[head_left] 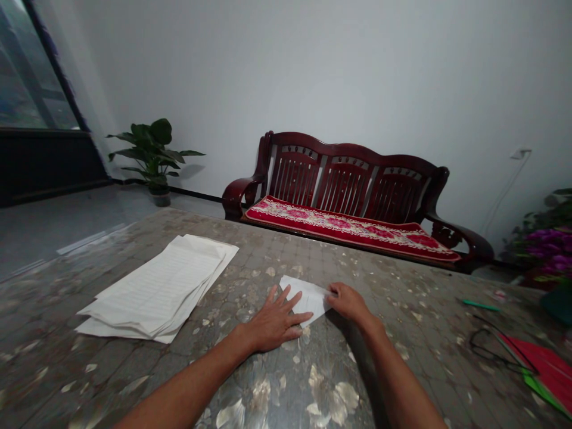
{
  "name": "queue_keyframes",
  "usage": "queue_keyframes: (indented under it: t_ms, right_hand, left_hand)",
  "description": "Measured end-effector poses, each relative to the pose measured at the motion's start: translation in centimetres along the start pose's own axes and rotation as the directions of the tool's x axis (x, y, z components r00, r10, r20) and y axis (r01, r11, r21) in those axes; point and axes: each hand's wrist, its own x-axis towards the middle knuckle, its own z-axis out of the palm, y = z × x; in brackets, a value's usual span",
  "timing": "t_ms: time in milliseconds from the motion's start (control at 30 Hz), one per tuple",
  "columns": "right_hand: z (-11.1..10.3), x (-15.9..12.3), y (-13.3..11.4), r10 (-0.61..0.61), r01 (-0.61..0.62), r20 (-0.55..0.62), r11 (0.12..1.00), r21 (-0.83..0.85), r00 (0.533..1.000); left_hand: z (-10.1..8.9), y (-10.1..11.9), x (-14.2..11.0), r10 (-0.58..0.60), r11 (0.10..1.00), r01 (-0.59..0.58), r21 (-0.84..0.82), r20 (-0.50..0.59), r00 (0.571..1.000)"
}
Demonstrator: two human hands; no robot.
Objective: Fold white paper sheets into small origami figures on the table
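Note:
A small folded sheet of white paper (313, 296) lies on the patterned tabletop in front of me. My left hand (279, 319) rests flat on the paper's left part, its fingers spread. At the paper's right edge, my right hand (348, 302) has its fingers closed, pinching the corner. Part of the paper is covered by the left fingers. To the left lies a loose stack of lined paper sheets (156, 286), apart from both hands.
The table (250, 393) has a grey-brown floral cover. On its right are a green pen (480, 305), a black cord (491, 345) and red sheets (545, 363). Beyond stand a wooden bench (344, 185) and a potted plant (156, 155). Purple flowers (549, 247) appear at far right.

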Motion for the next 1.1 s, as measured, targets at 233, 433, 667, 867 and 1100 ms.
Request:
queue_keyframes:
  t_ms: [233, 433, 667, 867, 1100]
  right_hand:
    - [0.8, -0.2, -1.0, -0.014, 0.008, -0.069, 0.996, -0.084, 0.998]
    - [1.3, -0.8, -0.6, -0.106, 0.098, -0.096, 0.992, -0.081, 0.99]
    - [2.4, -1.5, -0.2, -0.218, 0.203, -0.197, 0.975, -0.091, 0.956]
    - [3.3, -2.1, -0.3, -0.276, 0.245, -0.279, 0.959, -0.14, 0.92]
    - [3.2, -2.4, -0.6, -0.305, 0.244, -0.295, 0.943, -0.228, 0.905]
  left_hand:
    - [-0.1, 0.1, 0.0, -0.006, 1.0, 0.007, -0.021, 0.018, 1.0]
    - [1.1, -0.7, 0.1, -0.046, 0.997, 0.04, -0.071, -0.081, 0.996]
    - [0.6, -1.3, 2.3, -0.065, 0.998, 0.059, -0.036, -0.201, 0.978]
    - [-0.1, -1.1, 3.2, -0.1, 0.969, 0.179, 0.167, -0.399, 0.911]
    - [-0.3, -3.0, 3.9, -0.03, 0.985, 0.079, 0.151, -0.303, 0.952]
